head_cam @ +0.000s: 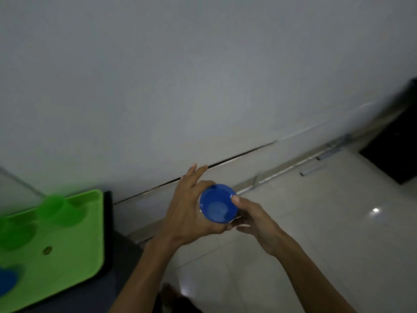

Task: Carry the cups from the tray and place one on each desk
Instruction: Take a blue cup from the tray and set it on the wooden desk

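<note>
Blue plastic cup held out in front at mid-frame, mouth up toward the camera, clear of the tray and carried over pale floor tiles. Cradled from the left by the left hand, palm and curled fingers wrapped round the wall, index and middle fingers stretched past the rim rather than clamped. Steadied from the right by the right hand, thumb pressed on the rim, remaining fingers tucked under the base; both grasps closed on the same cup. Inside, a paler patch, too blurred to say whether liquid or only sheen. Off to the lower left, a green tray resting on a dark surface, blurred green cups standing on it, another blue one cut by the frame edge. Farther out, a plain grey wall meeting the floor, a metal rail along it, a dark shape at the far right. Judged as the carrying step, one cup lifted off, no desk in view. Next: walking it level to a desk, setting it down upright, letting go, returning for another.
</note>
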